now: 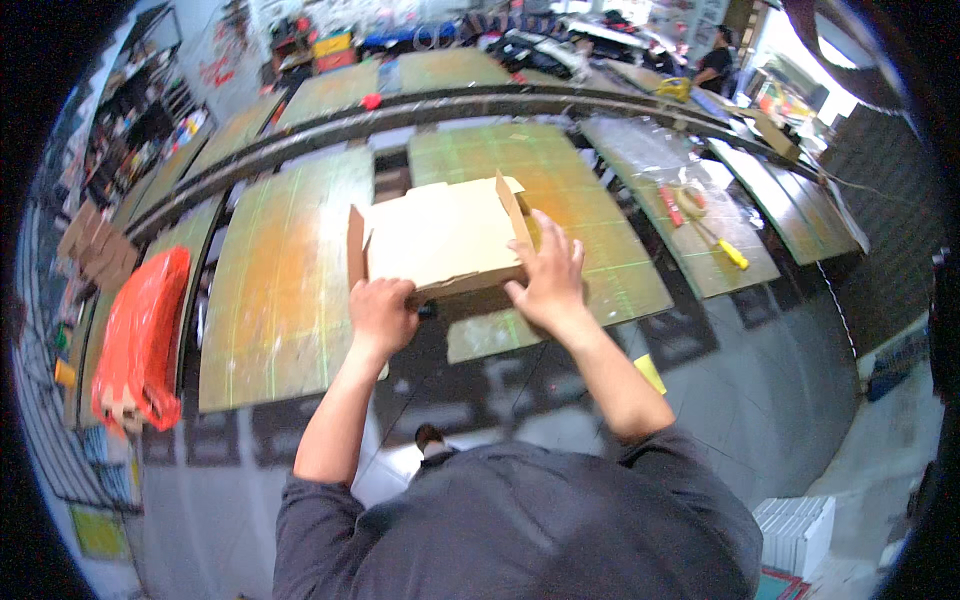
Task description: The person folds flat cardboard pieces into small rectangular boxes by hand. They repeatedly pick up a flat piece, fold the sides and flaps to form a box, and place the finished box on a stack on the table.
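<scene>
A flat brown cardboard box [440, 235] with raised side flaps lies across the near edge of a worn green cutting mat [560, 180]. My left hand [380, 312] grips the box's near left edge with fingers curled. Pressed against the near right corner of the box is my right hand [545, 275], its fingers spread along the right flap.
A second green mat [280, 290] lies to the left. A red plastic bag [140, 335] of stacked items sits at far left. A yellow-handled tool [728, 252] and a red one [672, 205] rest on a mat at right. Another person [715, 62] stands far back.
</scene>
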`<action>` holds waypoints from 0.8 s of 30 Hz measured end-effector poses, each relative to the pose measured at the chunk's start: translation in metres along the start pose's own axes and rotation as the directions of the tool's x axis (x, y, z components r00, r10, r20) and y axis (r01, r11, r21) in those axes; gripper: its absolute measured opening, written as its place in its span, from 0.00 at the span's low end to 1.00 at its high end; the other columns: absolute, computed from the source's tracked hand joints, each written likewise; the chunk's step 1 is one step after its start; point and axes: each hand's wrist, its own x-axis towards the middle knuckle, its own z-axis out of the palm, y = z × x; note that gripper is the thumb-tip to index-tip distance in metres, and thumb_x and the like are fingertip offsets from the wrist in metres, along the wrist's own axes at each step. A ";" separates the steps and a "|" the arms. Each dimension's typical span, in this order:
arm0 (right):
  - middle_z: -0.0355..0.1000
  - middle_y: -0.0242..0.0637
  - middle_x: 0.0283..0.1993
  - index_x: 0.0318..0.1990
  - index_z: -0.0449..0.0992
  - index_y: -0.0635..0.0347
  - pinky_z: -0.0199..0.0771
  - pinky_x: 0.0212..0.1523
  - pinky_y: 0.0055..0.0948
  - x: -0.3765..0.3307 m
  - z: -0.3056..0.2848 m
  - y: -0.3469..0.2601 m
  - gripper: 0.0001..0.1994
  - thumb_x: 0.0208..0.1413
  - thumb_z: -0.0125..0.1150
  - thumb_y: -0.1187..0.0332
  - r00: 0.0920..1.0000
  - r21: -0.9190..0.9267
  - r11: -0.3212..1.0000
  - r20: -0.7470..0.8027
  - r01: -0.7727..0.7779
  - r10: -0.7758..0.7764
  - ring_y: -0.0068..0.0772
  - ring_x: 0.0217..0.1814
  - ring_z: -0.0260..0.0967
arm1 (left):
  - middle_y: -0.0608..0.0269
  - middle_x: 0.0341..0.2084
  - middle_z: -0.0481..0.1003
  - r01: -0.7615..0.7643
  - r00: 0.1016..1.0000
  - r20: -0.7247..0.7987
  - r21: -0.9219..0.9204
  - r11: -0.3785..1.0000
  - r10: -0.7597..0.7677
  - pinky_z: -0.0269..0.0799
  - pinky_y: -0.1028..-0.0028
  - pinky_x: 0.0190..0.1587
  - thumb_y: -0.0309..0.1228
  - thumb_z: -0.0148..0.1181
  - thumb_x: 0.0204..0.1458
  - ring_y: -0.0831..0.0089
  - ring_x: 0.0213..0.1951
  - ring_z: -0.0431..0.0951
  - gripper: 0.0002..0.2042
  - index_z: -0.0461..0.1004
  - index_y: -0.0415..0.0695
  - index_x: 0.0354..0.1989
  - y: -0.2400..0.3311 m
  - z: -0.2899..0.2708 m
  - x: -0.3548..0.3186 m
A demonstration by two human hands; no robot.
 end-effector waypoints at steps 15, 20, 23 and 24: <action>0.73 0.35 0.30 0.27 0.75 0.51 0.70 0.37 0.36 -0.024 -0.035 0.000 0.07 0.35 0.57 0.69 0.866 -0.049 0.984 0.483 0.172 -0.128 0.36 0.35 0.72 | 0.64 0.17 0.70 -0.132 0.989 0.042 -0.123 0.984 0.139 0.61 0.66 0.30 0.27 0.57 0.33 0.65 0.27 0.72 0.04 0.68 0.47 0.18 0.080 -0.014 -0.007; 0.72 0.42 0.31 0.33 0.76 0.53 0.71 0.36 0.39 -0.056 -0.003 0.012 0.10 0.40 0.58 0.65 0.792 0.050 0.995 0.602 0.087 -0.099 0.44 0.36 0.71 | 0.59 0.23 0.73 -0.040 0.927 0.362 -0.155 0.987 0.095 0.66 0.63 0.34 0.29 0.59 0.34 0.61 0.32 0.74 0.08 0.71 0.44 0.25 0.081 0.010 -0.029; 0.72 0.40 0.35 0.39 0.74 0.57 0.71 0.37 0.37 -0.060 0.001 0.030 0.15 0.43 0.61 0.61 0.888 0.432 0.893 0.351 0.128 -0.298 0.39 0.37 0.71 | 0.62 0.23 0.73 0.073 0.989 0.146 -0.569 0.819 0.014 0.67 0.70 0.36 0.29 0.61 0.39 0.67 0.32 0.74 0.10 0.72 0.43 0.32 0.069 0.013 -0.028; 0.72 0.37 0.35 0.40 0.73 0.59 0.70 0.40 0.33 -0.056 -0.005 0.034 0.17 0.43 0.62 0.62 0.935 0.584 0.812 0.288 -0.001 -0.206 0.35 0.38 0.70 | 0.64 0.23 0.73 0.084 0.996 0.045 -0.736 0.671 -0.075 0.67 0.73 0.38 0.29 0.61 0.41 0.70 0.33 0.74 0.11 0.73 0.43 0.35 0.061 0.016 -0.026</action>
